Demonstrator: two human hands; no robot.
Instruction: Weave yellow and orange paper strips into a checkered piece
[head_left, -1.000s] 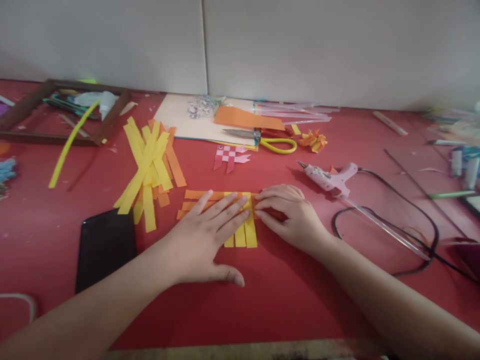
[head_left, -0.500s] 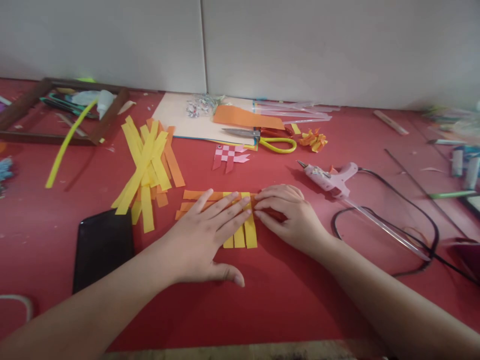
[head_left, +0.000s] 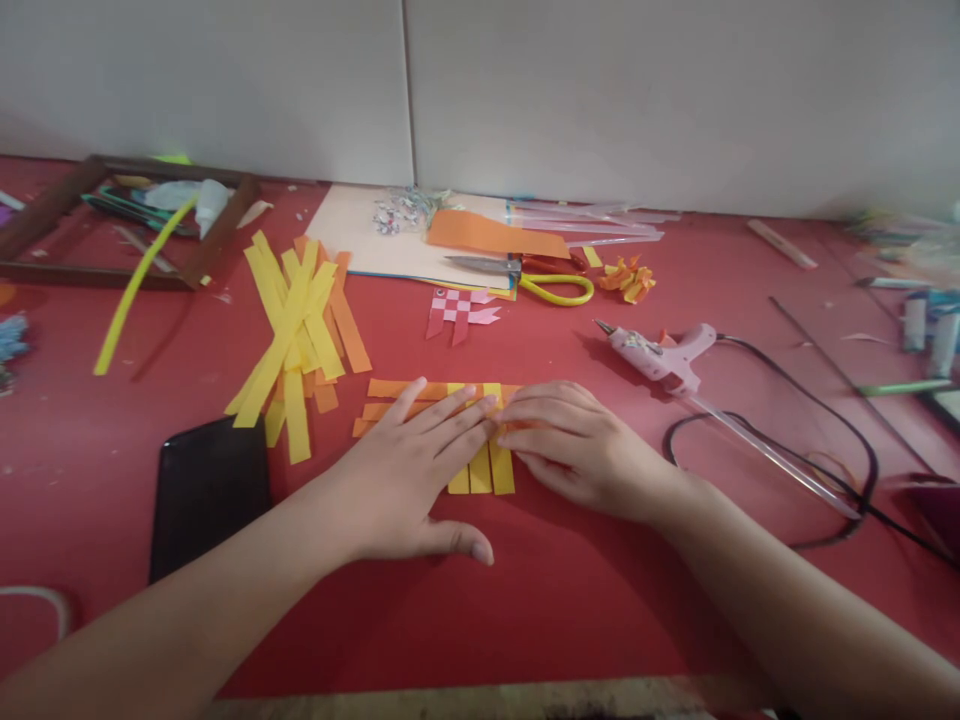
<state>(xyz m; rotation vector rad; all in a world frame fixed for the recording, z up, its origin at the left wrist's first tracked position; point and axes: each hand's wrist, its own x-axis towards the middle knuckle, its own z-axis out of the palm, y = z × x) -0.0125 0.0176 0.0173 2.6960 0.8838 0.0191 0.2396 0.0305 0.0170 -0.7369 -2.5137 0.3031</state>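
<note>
My left hand [head_left: 416, 475] lies flat with fingers spread over a small weave of paper strips, pressing it to the table. Orange strips [head_left: 386, 388] run sideways in it and stick out on the left. Yellow strips [head_left: 480, 475] cross them and hang toward me. At the weave's right edge, my right hand [head_left: 581, 440] has its fingers curled together around the end of an orange strip; the fingertips' exact grip is partly hidden. Beyond the weave sits a pink-and-red woven paper fish [head_left: 455, 312].
Left lie loose yellow strips [head_left: 281, 345], a black phone-like slab [head_left: 210, 500] and a wooden frame [head_left: 97, 275] with small supplies. Behind are scissors [head_left: 555, 290], orange paper [head_left: 495, 235] and crumpled paper [head_left: 628, 280]. A pink glue gun [head_left: 656, 360] with its cord lies right.
My right hand has shifted slightly left and its fingers now reach over the right side of the weave. My left hand stays flat in nearly the same place.
</note>
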